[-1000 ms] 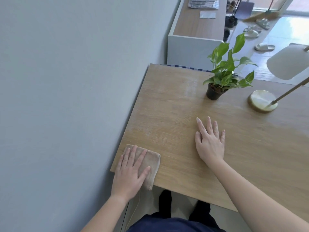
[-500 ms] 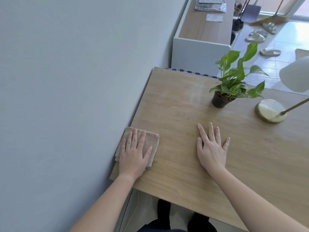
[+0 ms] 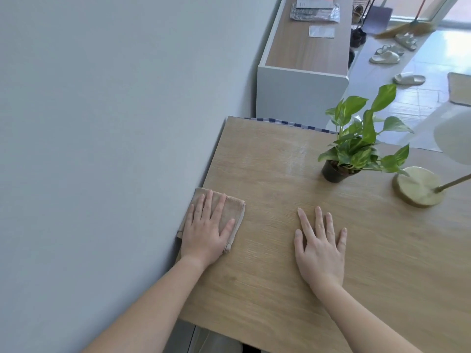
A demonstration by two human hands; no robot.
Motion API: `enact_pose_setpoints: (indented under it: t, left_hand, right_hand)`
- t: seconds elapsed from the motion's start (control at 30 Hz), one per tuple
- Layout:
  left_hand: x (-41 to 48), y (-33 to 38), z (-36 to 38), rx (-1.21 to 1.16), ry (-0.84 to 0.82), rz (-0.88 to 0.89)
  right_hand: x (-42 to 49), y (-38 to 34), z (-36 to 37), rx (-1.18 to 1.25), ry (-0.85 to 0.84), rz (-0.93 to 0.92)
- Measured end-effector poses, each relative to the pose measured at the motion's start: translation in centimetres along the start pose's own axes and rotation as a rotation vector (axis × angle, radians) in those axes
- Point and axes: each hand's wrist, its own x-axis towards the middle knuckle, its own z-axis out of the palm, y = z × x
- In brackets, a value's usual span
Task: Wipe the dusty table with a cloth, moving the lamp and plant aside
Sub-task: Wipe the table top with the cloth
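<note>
The wooden table (image 3: 280, 289) stands against a grey wall. My left hand (image 3: 206, 230) lies flat on a folded beige cloth (image 3: 233, 207) at the table's left edge, pressing it down beside the wall. My right hand (image 3: 318, 245) rests flat on bare wood in the middle, fingers spread, holding nothing. A small green plant (image 3: 356, 143) in a black pot (image 3: 331, 173) stands at the back right. Right of it is the lamp, with a round brass base (image 3: 418, 186) and a white shade (image 3: 453, 138) cut off by the frame edge.
The grey wall (image 3: 102, 149) runs along the table's left side. Beyond the far edge stands a white cabinet (image 3: 300, 93) with papers on top. Slippers (image 3: 384, 57) and a broom (image 3: 405, 26) lie on the floor at the back right.
My left hand has slid the cloth away from me along the wall edge, from the near corner further up the table. My right hand has stayed flat in place.
</note>
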Motion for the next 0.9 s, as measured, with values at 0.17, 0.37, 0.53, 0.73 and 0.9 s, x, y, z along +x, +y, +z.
enact_pose_setpoints:
  t: [0.17,0.37,0.53,0.73,0.9]
  left_hand:
    - [8.2,1.3,-1.1,-0.002,0.005,0.008]
    - [19.1,3.8,-3.1,-0.03,0.005,0.023]
    - [27.0,5.7,-4.2,-0.021,-0.013,0.003]
    - [28.5,6.0,-4.3,-0.01,-0.01,0.012]
    - [26.4,5.6,-3.9,-0.005,-0.022,0.029]
  right_hand:
    - [0.4,0.1,0.4,-0.021,0.014,0.003]
    - [0.4,0.5,1.0,-0.034,0.057,0.004]
    - [0.7,0.4,1.3,-0.035,0.091,0.006]
    - [1.0,0.5,1.3,-0.035,0.098,0.005]
    - [0.9,0.4,1.1,-0.039,0.085,0.006]
